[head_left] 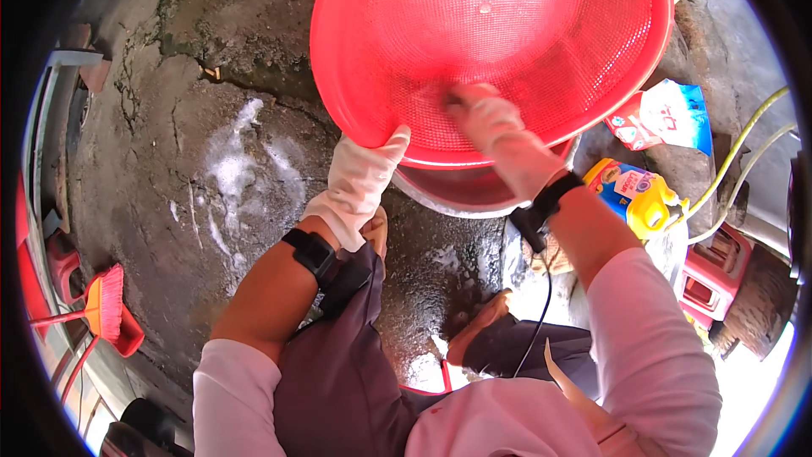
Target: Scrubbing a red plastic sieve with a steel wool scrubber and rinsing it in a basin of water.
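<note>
A red mesh basket (499, 34) is sitting at the far middle of the scene, tilting over a round basin (461, 190) whose near rim is showing beneath it. The gloved left hand (355, 178) is grasping the basket's near-left rim, its thumb lying along the edge. The gloved right hand (499, 131) is reaching inside, over the near part of the mesh. Its fingers are blurring beside a dark patch, so I cannot tell whether they are clenching something or pressing bare against the mesh.

White foam (233, 161) is spreading over the wet ground (144, 195) to the left. On the right, a red and blue packet (668, 117) is lying just beyond a yellow bottle (647, 203), with a pale hose (744, 148) curving past them. A pink stool (715, 275) is standing nearer on the right, while an orange broom head (103, 303) is resting by a red dustpan (129, 334) at far left.
</note>
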`<state>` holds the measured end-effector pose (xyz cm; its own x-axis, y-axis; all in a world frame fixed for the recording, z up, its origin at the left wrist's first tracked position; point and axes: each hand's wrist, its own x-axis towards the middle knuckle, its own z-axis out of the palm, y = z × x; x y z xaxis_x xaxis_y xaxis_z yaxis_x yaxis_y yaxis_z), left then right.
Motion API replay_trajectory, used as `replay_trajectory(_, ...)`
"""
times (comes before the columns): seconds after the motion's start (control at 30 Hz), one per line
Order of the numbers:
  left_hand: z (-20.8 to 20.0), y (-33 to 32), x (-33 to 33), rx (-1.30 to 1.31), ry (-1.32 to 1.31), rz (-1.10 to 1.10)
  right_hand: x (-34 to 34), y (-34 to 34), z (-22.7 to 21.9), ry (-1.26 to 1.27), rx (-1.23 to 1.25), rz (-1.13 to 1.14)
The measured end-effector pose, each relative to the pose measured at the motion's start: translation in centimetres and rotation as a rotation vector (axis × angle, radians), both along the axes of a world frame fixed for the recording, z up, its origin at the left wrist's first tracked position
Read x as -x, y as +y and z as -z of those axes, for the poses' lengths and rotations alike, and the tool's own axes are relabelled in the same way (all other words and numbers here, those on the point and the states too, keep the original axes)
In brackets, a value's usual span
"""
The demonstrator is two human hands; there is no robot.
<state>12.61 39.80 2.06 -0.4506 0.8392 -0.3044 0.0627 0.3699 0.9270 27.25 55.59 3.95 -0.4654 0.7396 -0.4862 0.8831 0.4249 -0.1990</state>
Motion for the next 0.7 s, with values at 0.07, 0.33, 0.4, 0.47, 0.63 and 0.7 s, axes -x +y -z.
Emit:
replay_trajectory(0.07,0.2,1.1,-0.8,-0.052,0.075,-0.037,-2.8,4.3,0.4,-0.074,0.101,0.142)
replay_trajectory(0.33,1.1,0.4,-0.3,-0.066,-0.055,-0.104,-2.0,0.5,0.5,-0.092,-0.041,-0.073)
replay_trajectory(0.4,1.4,0.9,-0.7,-0.115,0.120,-0.108,-3.9,2.8,0.9,-0.139,-0.045,-0.114)
replay_trajectory(0.47,1.8,0.6,-0.5,-0.110,0.089,-0.122,-3.4,1.2,2.0,0.044,-0.077,0.108)
replay_trajectory(0.63,2.6,-1.0,0.7,-0.087,0.055,-0.070,0.8,-2.8,-0.5,-0.025,0.028,-0.062)
replay_trajectory(0.7,2.8,0.0,0.2,-0.187,0.314,-0.009,-4.1,3.5,2.4,-0.206,-0.081,-0.191)
